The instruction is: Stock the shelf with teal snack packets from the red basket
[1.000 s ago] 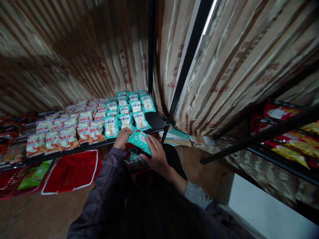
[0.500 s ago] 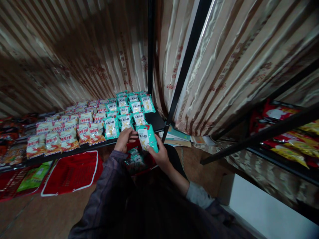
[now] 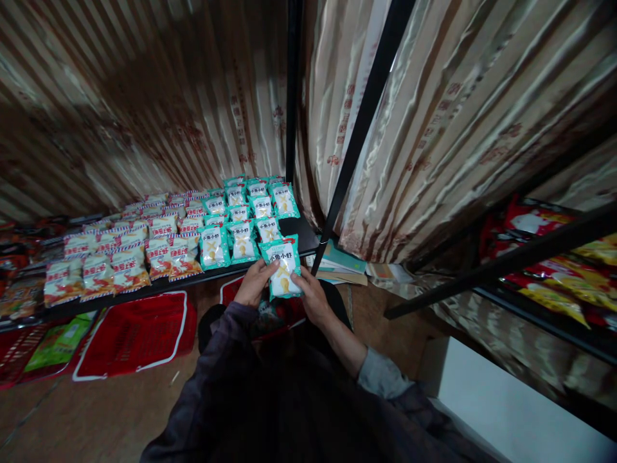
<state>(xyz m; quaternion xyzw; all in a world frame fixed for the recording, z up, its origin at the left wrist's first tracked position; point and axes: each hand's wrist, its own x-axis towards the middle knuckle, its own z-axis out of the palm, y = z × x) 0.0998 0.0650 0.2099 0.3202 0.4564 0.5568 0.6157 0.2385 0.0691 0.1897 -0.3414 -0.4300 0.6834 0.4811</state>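
Observation:
Between both hands I hold a teal-and-white snack bag (image 3: pixel 282 267), its printed front facing up. My left hand (image 3: pixel 256 281) is closed on its left edge, and my right hand (image 3: pixel 312 296) grips its lower right side. Just beyond, rows of matching teal snack bags (image 3: pixel 243 242) stand on a low black shelf (image 3: pixel 304 236). To their left are rows of orange-and-white snack bags (image 3: pixel 129 267). Below my hands a red basket (image 3: pixel 231 290) is partly hidden by my hands and the held bag; its contents are hard to make out.
Another red basket (image 3: pixel 132 334) with a white handle sits on the floor at left, beside a green packet (image 3: pixel 60 344). Black shelf posts (image 3: pixel 354 138) rise ahead before pleated curtains. Red and yellow bags (image 3: pixel 554 283) fill a shelf at right, above a white box (image 3: pixel 511 399).
My left hand has come over and taken hold of the teal snack bag, which my right hand alone held before. The bag now faces me more squarely.

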